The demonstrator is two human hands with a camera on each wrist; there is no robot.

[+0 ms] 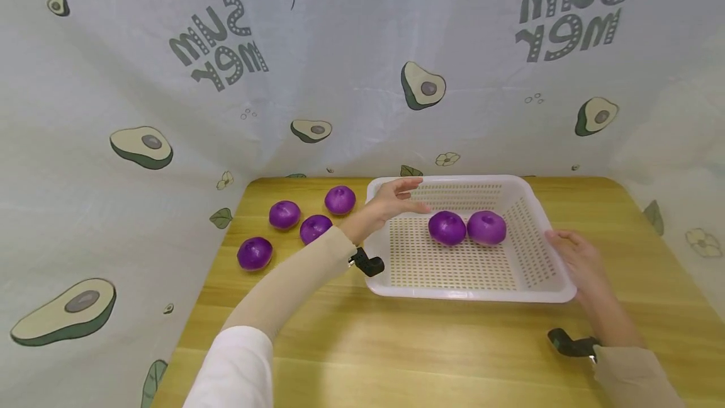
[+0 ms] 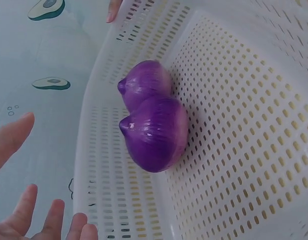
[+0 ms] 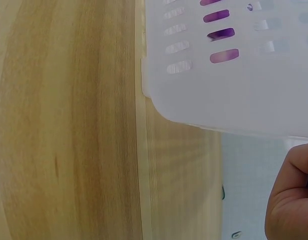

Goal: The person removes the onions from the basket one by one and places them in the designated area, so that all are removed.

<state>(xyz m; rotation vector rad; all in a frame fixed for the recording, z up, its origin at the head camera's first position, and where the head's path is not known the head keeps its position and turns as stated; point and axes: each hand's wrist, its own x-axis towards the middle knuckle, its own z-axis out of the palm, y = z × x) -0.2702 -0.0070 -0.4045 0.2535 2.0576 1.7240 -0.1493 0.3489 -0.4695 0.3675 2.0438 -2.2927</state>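
Two purple onions [image 1: 447,228] lie side by side in a white plastic basket [image 1: 453,293] with slotted walls. My left hand [image 1: 392,201] hangs over the basket's left part, its fingers spread and holding nothing. In the left wrist view the same hand [image 2: 31,220] appears at the lower left, apart from the nearer onion [image 2: 156,134]. At the basket's right rim, my right hand [image 1: 578,263] grips the edge. The right wrist view shows this hand's curled fingers [image 3: 291,195] by the rim, partly cut off by the frame.
Several more purple onions stand on the wooden table [image 1: 362,351] left of the basket, among them a front one [image 1: 255,254] and a back one [image 1: 340,200]. My left forearm partly covers one onion [image 1: 315,228]. A printed curtain [image 1: 351,80] hangs behind the table.
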